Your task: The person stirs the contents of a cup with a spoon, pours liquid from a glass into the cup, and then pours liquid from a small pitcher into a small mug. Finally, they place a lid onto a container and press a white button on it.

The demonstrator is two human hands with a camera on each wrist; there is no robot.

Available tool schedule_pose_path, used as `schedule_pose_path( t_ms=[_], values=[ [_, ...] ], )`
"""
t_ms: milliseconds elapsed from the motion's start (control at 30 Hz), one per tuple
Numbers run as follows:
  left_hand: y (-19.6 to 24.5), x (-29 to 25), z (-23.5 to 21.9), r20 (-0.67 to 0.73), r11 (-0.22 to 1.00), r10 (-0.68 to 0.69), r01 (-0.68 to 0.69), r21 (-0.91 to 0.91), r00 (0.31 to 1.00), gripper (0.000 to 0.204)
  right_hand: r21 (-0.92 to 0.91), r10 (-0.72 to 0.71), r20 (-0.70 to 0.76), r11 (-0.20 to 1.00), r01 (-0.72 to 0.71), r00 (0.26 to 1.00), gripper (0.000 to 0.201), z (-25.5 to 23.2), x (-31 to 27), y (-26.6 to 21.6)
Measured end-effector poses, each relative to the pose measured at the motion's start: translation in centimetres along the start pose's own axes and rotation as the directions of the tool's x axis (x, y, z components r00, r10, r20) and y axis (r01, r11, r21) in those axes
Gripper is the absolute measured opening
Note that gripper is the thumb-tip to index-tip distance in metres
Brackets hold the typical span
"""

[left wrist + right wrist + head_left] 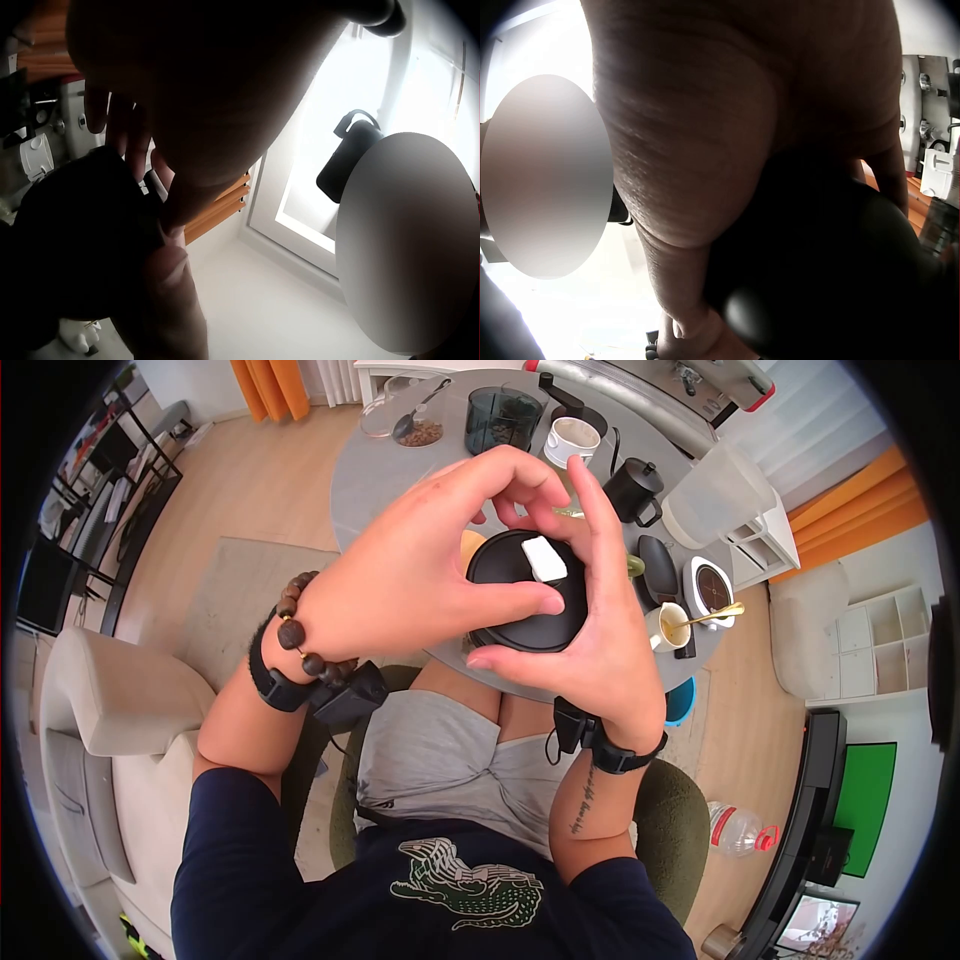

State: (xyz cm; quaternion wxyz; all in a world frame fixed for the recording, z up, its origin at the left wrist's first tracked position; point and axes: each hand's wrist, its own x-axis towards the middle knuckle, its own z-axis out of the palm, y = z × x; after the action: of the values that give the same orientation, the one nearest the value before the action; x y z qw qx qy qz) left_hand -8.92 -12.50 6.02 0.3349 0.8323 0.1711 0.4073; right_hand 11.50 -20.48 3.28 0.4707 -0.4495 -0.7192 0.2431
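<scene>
Between the two hands in the head view is a black, round, lid-like piece [500,565], with a small white block-shaped tab [543,559] on its top. The left hand [400,560] curves its fingers over the far side while its thumb lies across the top. From the right side, the right hand [610,645] cups the round piece, thumb along the near edge and one finger pointing up. Both wrist views show a large dark shape [75,232] close to the hands, its details lost in shadow. What lies under the black piece is mostly hidden.
Around the hands, a grey round table [375,480] bears a glass vessel with beans and a spoon [422,428], a smoky container [500,422], a white mug [573,440], a black pitcher [634,490] and a cup [660,628] with a gold spoon. A clear bin [715,495] stands right.
</scene>
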Motion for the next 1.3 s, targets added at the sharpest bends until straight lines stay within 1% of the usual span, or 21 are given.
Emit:
schedule_pose_path(
  t_ms=[33,133,233,333,467,533,633,667,700,733,767,833,867,967,1033,1067,1100,1133,1167,1233,1300],
  values=[
    [-0.1,-0.1,-0.3,0.063,0.999,-0.025,0.026,-0.028,0.998,0.062,0.000,0.000,0.000,1.000,0.000,1.000,0.157,0.0,0.0,0.1],
    [-0.4,-0.2,-0.7,0.092,0.994,-0.060,0.067,-0.080,0.994,0.059,0.009,0.002,-0.010,1.000,-0.002,1.000,0.158,0.0,-0.1,0.1],
    [-0.3,-0.1,-1.3,0.135,0.998,-0.027,0.035,-0.057,0.990,0.058,0.002,0.028,0.001,1.000,-0.028,1.000,0.157,-0.1,-0.2,-0.1],
    [-0.5,-0.1,-1.1,0.119,0.992,-0.019,0.034,-0.125,0.993,0.058,0.004,0.006,-0.008,1.000,-0.006,1.000,0.155,0.0,0.0,0.0],
    [-0.4,0.0,-1.1,0.142,0.995,-0.027,0.041,-0.094,0.989,0.057,-0.004,0.004,-0.018,1.000,-0.004,1.000,0.153,0.2,0.0,-0.1],
    [-0.6,-0.1,-0.9,0.100,0.993,-0.051,0.061,-0.100,0.994,0.055,-0.007,-0.005,-0.022,1.000,0.005,1.000,0.152,0.3,0.0,-0.3],
    [-0.2,-0.1,-0.1,0.024,0.994,-0.078,0.079,-0.075,0.997,0.051,-0.049,0.032,-0.082,0.998,-0.036,0.996,0.146,1.0,0.0,-1.1],
    [0.1,-0.2,0.2,0.024,0.994,-0.077,0.079,-0.076,0.997,0.051,-0.060,0.068,-0.113,0.995,-0.075,0.991,0.143,1.2,0.0,-1.5],
    [0.3,-0.3,0.5,-0.019,0.995,-0.099,0.099,0.006,0.995,0.049,-0.070,0.103,-0.144,0.991,-0.114,0.984,0.140,1.4,0.1,-1.7],
    [0.5,-0.3,0.9,-0.063,0.989,-0.116,0.122,0.086,0.991,0.047,-0.070,0.103,-0.144,0.991,-0.114,0.984,0.140,1.6,0.1,-1.6],
    [0.6,-0.4,1.3,-0.064,0.989,-0.117,0.122,0.086,0.991,0.047,-0.103,0.071,-0.165,0.991,-0.089,0.984,0.138,1.8,0.0,-1.3],
    [0.6,-0.6,1.9,-0.138,0.969,-0.002,0.036,0.243,0.990,0.044,-0.138,0.038,-0.185,0.988,-0.064,0.982,0.136,2.0,-0.1,-1.0],
    [0.7,-0.6,1.8,-0.139,0.969,-0.001,0.035,0.243,0.990,0.044,-0.156,0.030,-0.197,0.986,-0.062,0.980,0.136,2.1,-0.1,-0.9],
    [0.7,-0.4,1.4,-0.117,0.978,-0.023,0.047,0.202,0.993,0.050,-0.189,0.009,-0.202,0.981,-0.048,0.979,0.135,2.1,-0.1,-0.9],
    [0.3,-0.3,0.3,0.051,0.994,-0.028,0.033,-0.100,0.998,0.064,-0.204,-0.001,-0.198,0.978,-0.040,0.980,0.134,2.0,-0.2,-1.2],
    [-0.1,-0.2,-0.1,0.054,0.994,-0.026,0.032,-0.100,0.998,0.064,-0.192,0.019,-0.209,0.979,-0.060,0.978,0.134,2.1,-0.1,-1.5],
    [-0.7,-0.1,-0.4,0.116,0.983,0.016,0.006,-0.185,0.993,0.070,-0.180,0.040,-0.218,0.980,-0.081,0.975,0.133,2.1,-0.1,-1.7],
    [-1.1,-0.1,-0.7,0.174,0.963,0.063,-0.014,-0.269,0.983,0.077,-0.179,0.040,-0.220,0.981,-0.081,0.975,0.133,2.0,-0.1,-1.6],
    [-1.1,-0.1,-1.0,0.175,0.963,0.063,-0.014,-0.268,0.983,0.077,-0.220,0.007,-0.220,0.974,-0.056,0.976,0.134,2.0,-0.1,-1.4],
    [-1.1,0.0,-1.4,0.272,0.901,0.001,0.117,-0.418,0.962,0.079,-0.259,-0.028,-0.218,0.965,-0.031,0.976,0.135,2.1,-0.2,-1.2],
    [-1.5,0.2,-1.6,0.290,0.892,0.003,0.128,-0.434,0.957,0.078,-0.176,0.027,-0.210,0.982,-0.065,0.977,0.140,2.2,-0.2,-1.1]
  ],
)
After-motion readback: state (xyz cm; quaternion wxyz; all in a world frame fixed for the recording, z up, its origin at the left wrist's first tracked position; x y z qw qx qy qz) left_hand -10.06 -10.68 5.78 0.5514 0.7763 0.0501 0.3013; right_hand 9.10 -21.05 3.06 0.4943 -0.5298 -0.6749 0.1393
